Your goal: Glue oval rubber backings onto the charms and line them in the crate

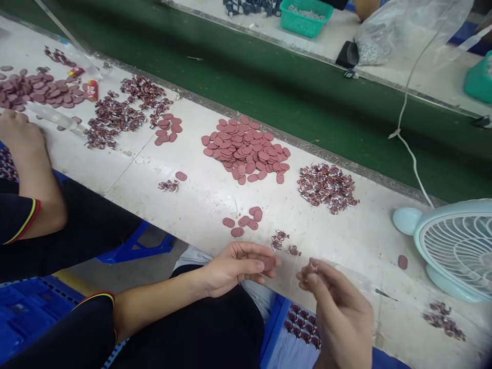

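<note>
Near the table's front edge, my left hand [246, 266] holds a reddish-brown oval disc [269, 263] between thumb and fingers. To its right, my right hand [334, 302] pinches a small brown part [313, 266], mostly covered by the fingertips. The hands are a short way apart. Just beyond them lie a few small brown-and-white parts [280, 239] and several loose oval discs [244, 221]. Farther back is a large pile of discs [246, 148], with a heap of small metallic-looking brown parts [328, 187] to its right.
At right stands a light-blue fan [457, 246] with a cord. A co-worker's arm [34, 169] rests at the left, by more discs [46, 89] and parts [115, 113]. Below the table edge is a tray with rows of parts [303, 325]. Green baskets [305, 18] stand across the green strip.
</note>
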`<act>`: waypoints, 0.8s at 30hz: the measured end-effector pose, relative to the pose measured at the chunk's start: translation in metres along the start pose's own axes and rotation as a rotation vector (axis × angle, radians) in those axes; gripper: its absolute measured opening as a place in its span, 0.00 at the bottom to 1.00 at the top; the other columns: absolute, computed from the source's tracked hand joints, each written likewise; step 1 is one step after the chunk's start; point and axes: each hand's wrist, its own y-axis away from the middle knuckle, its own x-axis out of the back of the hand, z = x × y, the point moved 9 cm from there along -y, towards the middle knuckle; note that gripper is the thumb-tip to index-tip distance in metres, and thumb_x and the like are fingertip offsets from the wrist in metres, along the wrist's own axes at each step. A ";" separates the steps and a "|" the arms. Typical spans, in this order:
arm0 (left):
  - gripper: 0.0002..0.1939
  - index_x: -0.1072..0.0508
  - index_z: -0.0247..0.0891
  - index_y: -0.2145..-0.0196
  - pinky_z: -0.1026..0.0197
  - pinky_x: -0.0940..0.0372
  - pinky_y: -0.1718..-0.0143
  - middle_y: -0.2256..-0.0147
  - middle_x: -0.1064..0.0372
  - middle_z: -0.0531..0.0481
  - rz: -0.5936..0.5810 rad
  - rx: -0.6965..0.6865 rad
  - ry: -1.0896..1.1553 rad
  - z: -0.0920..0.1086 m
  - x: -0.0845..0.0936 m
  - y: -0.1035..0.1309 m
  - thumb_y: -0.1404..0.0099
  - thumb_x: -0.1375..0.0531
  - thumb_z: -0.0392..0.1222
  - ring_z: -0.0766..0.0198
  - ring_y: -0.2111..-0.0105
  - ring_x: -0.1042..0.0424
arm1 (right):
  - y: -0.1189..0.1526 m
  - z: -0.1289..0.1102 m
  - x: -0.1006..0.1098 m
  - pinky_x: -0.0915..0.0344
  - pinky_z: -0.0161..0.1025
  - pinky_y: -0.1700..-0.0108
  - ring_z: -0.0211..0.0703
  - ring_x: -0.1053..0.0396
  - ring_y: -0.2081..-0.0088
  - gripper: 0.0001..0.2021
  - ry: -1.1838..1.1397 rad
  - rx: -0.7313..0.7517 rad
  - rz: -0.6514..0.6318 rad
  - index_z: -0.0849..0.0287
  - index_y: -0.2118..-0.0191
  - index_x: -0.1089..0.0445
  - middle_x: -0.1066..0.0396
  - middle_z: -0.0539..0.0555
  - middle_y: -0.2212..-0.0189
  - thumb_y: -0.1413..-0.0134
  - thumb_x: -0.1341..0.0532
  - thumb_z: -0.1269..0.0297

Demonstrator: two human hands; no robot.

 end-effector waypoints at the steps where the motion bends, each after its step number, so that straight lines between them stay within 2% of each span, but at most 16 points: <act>1: 0.15 0.17 0.38 0.55 0.64 0.26 0.62 0.53 0.19 0.40 -0.007 -0.010 -0.018 0.000 -0.003 -0.001 0.42 0.27 0.38 0.59 0.59 0.19 | 0.011 -0.005 -0.007 0.23 0.38 0.58 0.45 0.21 0.61 0.14 -0.073 0.000 -0.045 0.53 0.56 0.21 0.19 0.54 0.63 0.49 0.27 0.57; 4: 0.16 0.18 0.38 0.55 0.62 0.27 0.61 0.53 0.19 0.40 -0.051 -0.044 -0.062 0.000 -0.011 -0.002 0.43 0.26 0.38 0.58 0.57 0.20 | 0.035 -0.020 -0.026 0.22 0.41 0.56 0.48 0.21 0.61 0.09 -0.124 -0.015 -0.116 0.52 0.64 0.18 0.19 0.55 0.64 0.51 0.26 0.57; 7: 0.16 0.18 0.37 0.56 0.63 0.27 0.61 0.55 0.18 0.41 -0.081 -0.066 -0.099 -0.002 -0.016 -0.002 0.44 0.26 0.36 0.59 0.59 0.20 | 0.041 -0.022 -0.028 0.21 0.45 0.56 0.50 0.20 0.64 0.10 -0.107 -0.095 -0.020 0.51 0.65 0.18 0.18 0.54 0.67 0.53 0.25 0.55; 11: 0.15 0.18 0.37 0.59 0.63 0.28 0.62 0.60 0.17 0.44 -0.102 -0.067 -0.088 -0.006 -0.017 0.000 0.45 0.25 0.36 0.62 0.62 0.20 | 0.039 -0.023 -0.031 0.21 0.41 0.65 0.50 0.21 0.67 0.13 -0.075 -0.129 -0.040 0.52 0.64 0.17 0.18 0.55 0.69 0.55 0.25 0.52; 15: 0.11 0.18 0.35 0.65 0.63 0.28 0.61 0.66 0.17 0.47 -0.068 -0.053 -0.107 -0.007 -0.016 0.000 0.46 0.24 0.37 0.64 0.67 0.20 | 0.037 -0.024 -0.029 0.21 0.41 0.65 0.50 0.21 0.67 0.13 -0.035 -0.111 -0.064 0.52 0.65 0.17 0.20 0.54 0.72 0.54 0.25 0.51; 18: 0.09 0.18 0.34 0.71 0.62 0.27 0.60 0.68 0.18 0.47 -0.030 -0.071 -0.135 -0.005 -0.015 0.000 0.46 0.24 0.38 0.63 0.68 0.20 | 0.033 -0.019 -0.032 0.21 0.38 0.63 0.47 0.20 0.67 0.12 -0.048 -0.098 -0.127 0.52 0.63 0.18 0.18 0.55 0.68 0.53 0.25 0.54; 21: 0.09 0.18 0.34 0.72 0.60 0.26 0.58 0.69 0.18 0.46 0.012 -0.093 -0.154 -0.004 -0.012 0.000 0.47 0.24 0.40 0.60 0.67 0.19 | 0.029 -0.012 -0.037 0.22 0.35 0.61 0.45 0.20 0.65 0.11 -0.110 -0.113 -0.191 0.53 0.62 0.19 0.18 0.55 0.66 0.51 0.25 0.57; 24: 0.11 0.18 0.33 0.72 0.56 0.25 0.57 0.68 0.17 0.45 0.057 -0.104 -0.179 -0.004 -0.008 0.002 0.48 0.24 0.42 0.57 0.66 0.18 | 0.028 -0.006 -0.039 0.21 0.37 0.59 0.46 0.20 0.64 0.10 -0.148 -0.128 -0.206 0.54 0.63 0.19 0.18 0.56 0.66 0.51 0.25 0.58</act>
